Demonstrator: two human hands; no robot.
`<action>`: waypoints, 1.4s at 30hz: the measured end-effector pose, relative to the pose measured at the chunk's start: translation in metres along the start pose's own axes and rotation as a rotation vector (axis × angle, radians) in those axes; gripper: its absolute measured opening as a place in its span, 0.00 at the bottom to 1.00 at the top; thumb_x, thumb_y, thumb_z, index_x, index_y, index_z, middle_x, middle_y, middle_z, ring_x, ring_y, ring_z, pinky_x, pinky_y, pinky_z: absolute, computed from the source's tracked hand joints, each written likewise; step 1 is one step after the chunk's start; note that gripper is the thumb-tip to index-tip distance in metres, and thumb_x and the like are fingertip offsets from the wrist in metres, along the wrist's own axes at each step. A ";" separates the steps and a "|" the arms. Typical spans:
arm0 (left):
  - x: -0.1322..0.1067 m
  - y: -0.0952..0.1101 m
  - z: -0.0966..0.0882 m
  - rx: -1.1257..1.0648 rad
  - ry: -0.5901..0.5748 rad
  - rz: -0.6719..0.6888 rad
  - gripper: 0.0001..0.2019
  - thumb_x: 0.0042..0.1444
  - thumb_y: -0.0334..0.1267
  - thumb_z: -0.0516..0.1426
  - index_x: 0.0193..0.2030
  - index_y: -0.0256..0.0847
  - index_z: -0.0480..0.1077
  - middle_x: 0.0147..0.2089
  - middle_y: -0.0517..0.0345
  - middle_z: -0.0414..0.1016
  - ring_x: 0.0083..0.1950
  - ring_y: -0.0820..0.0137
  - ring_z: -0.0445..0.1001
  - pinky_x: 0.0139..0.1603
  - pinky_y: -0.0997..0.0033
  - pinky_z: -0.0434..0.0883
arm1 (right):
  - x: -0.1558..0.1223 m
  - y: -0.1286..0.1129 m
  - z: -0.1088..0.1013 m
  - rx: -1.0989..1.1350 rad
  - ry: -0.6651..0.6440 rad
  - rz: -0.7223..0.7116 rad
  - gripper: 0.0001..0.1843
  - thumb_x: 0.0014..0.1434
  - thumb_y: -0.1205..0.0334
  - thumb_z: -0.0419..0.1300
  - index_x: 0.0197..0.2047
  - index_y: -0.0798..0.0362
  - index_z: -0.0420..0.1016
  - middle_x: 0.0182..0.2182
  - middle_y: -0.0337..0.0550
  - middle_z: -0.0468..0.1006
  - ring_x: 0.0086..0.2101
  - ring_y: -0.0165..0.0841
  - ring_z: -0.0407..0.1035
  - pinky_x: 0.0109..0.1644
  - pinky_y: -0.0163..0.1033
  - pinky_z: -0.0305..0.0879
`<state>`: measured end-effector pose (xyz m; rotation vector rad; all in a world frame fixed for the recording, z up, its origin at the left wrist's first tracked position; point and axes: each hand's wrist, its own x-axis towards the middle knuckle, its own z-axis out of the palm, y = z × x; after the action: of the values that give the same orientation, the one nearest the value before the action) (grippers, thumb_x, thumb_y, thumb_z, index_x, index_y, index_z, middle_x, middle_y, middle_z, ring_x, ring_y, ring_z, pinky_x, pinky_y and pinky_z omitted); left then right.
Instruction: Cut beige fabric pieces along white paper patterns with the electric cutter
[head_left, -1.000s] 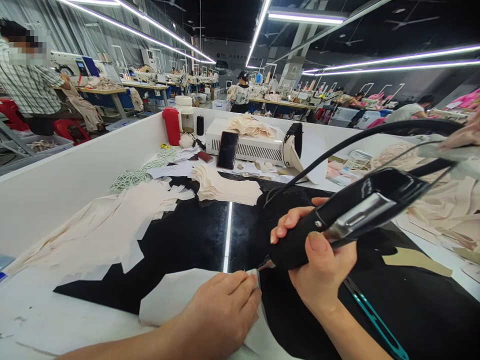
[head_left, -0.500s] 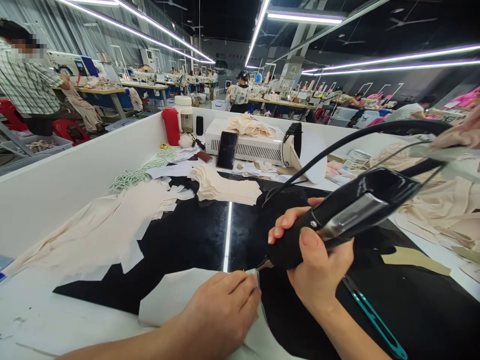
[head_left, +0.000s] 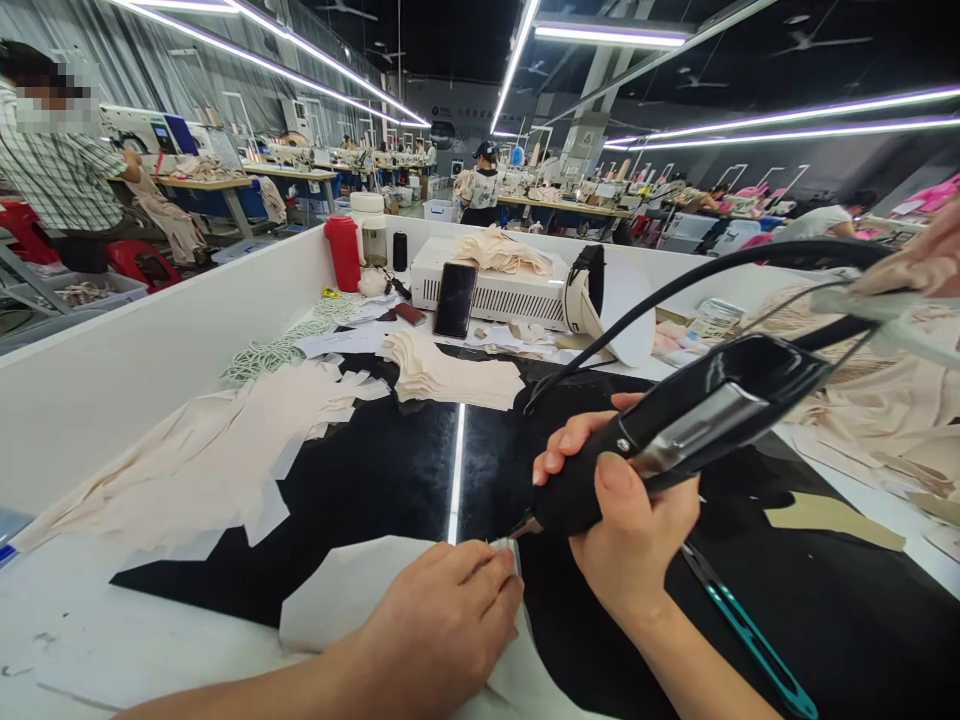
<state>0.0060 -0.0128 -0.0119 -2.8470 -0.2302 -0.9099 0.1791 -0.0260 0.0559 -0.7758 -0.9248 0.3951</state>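
Note:
My right hand (head_left: pixel 626 530) is wrapped round a black corded hand tool (head_left: pixel 675 425), its metal tip down at the edge of a white fabric piece (head_left: pixel 337 590) on the black table top (head_left: pixel 375 480). My left hand (head_left: pixel 442 625) lies on that fabric piece with fingers curled together, pressing it down right beside the tool's tip. The tool's black cable (head_left: pixel 720 265) arcs up and to the right.
Cream fabric pieces (head_left: pixel 195 460) lie at the left, and a stack (head_left: pixel 446 375) behind. A white machine (head_left: pixel 499 290) with a phone (head_left: pixel 454 299) leaning on it, and a red bottle (head_left: pixel 343 252), stand at the back. A teal-handled tool (head_left: pixel 742 630) lies at the right. Other people work at far tables.
My right hand and the tool have shifted slightly left and down. My left hand stays on the fabric piece.

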 end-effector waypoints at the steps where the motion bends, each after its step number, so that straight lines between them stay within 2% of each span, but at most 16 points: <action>1: 0.000 0.000 0.000 -0.001 -0.022 0.001 0.14 0.80 0.32 0.51 0.53 0.32 0.79 0.52 0.50 0.86 0.50 0.67 0.83 0.50 0.69 0.82 | 0.000 -0.001 0.001 0.010 0.001 0.002 0.20 0.63 0.54 0.74 0.53 0.45 0.73 0.33 0.33 0.79 0.28 0.32 0.73 0.29 0.39 0.74; 9: -0.002 0.000 -0.002 0.005 -0.064 0.015 0.13 0.79 0.31 0.52 0.55 0.30 0.78 0.52 0.49 0.86 0.50 0.65 0.83 0.51 0.67 0.82 | -0.003 -0.004 0.010 0.071 -0.025 0.035 0.25 0.61 0.49 0.76 0.54 0.45 0.73 0.32 0.32 0.78 0.26 0.31 0.73 0.27 0.38 0.75; 23: -0.002 0.000 -0.001 0.012 -0.086 0.008 0.12 0.79 0.32 0.53 0.55 0.31 0.77 0.55 0.48 0.85 0.52 0.65 0.82 0.49 0.67 0.81 | -0.002 -0.003 0.009 0.006 -0.036 0.023 0.22 0.62 0.51 0.74 0.53 0.44 0.71 0.32 0.32 0.78 0.25 0.32 0.74 0.26 0.39 0.76; 26: -0.001 -0.007 -0.004 -0.011 -0.123 -0.012 0.10 0.77 0.31 0.55 0.55 0.32 0.77 0.55 0.49 0.85 0.52 0.64 0.82 0.49 0.66 0.80 | 0.003 -0.010 0.005 -0.009 0.002 0.024 0.24 0.59 0.50 0.76 0.52 0.44 0.72 0.32 0.33 0.79 0.26 0.33 0.76 0.27 0.41 0.78; 30: 0.001 -0.028 -0.011 0.020 -0.190 -0.091 0.09 0.78 0.32 0.56 0.56 0.34 0.76 0.59 0.48 0.83 0.53 0.62 0.82 0.51 0.62 0.79 | 0.008 -0.026 -0.003 -0.012 0.059 0.012 0.25 0.56 0.49 0.78 0.51 0.44 0.75 0.31 0.32 0.79 0.23 0.33 0.74 0.25 0.40 0.77; 34: 0.000 -0.043 -0.018 0.073 -0.166 -0.111 0.11 0.79 0.32 0.53 0.56 0.32 0.76 0.60 0.43 0.82 0.58 0.58 0.81 0.58 0.58 0.78 | 0.003 -0.038 -0.012 -0.010 0.054 0.015 0.24 0.55 0.50 0.79 0.50 0.45 0.77 0.30 0.33 0.80 0.23 0.33 0.74 0.24 0.39 0.77; 38: 0.002 -0.035 -0.022 -0.053 -0.051 -0.070 0.10 0.79 0.30 0.53 0.58 0.34 0.75 0.61 0.49 0.82 0.61 0.61 0.79 0.64 0.60 0.75 | -0.006 -0.042 -0.020 -0.012 0.045 0.012 0.25 0.56 0.50 0.79 0.52 0.45 0.78 0.31 0.34 0.80 0.23 0.32 0.74 0.24 0.39 0.77; 42: 0.007 -0.018 -0.020 -0.237 -0.049 0.002 0.09 0.80 0.34 0.54 0.56 0.37 0.75 0.52 0.54 0.83 0.54 0.65 0.80 0.58 0.64 0.77 | -0.011 -0.041 -0.023 -0.001 0.020 0.004 0.23 0.58 0.51 0.78 0.53 0.44 0.78 0.32 0.33 0.79 0.24 0.32 0.74 0.25 0.38 0.77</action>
<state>-0.0030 0.0018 0.0104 -3.0876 -0.1331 -0.9245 0.1910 -0.0697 0.0715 -0.7809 -0.9049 0.3895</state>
